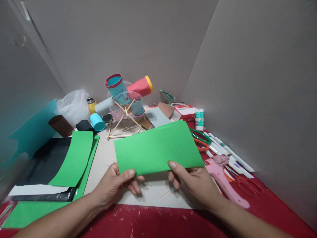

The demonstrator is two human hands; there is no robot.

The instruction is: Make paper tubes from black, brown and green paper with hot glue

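Both my hands hold a folded sheet of green paper (pixel 158 145) by its near edge, raised above a white board (pixel 99 172). My left hand (pixel 121 181) pinches the near left corner, thumb on top and fingers beneath. Toward the near right corner, my right hand (pixel 188 181) grips the same sheet, its thumb lying on the upper face. Beyond the paper stands a wheel-like model (pixel 126 112) of clear plastic discs and wooden sticks, with blue and red paper cups (pixel 141 86) on it.
At left lie black sheets (pixel 49 158) and a curved green strip (pixel 76 162). Behind them are a brown tube (pixel 60 125), a turquoise tube (pixel 97 122) and a plastic bag (pixel 74 105). Scissors (pixel 247 185), white markers (pixel 240 165), a pink glue gun (pixel 228 186) and a glue stick (pixel 199 119) lie rightward.
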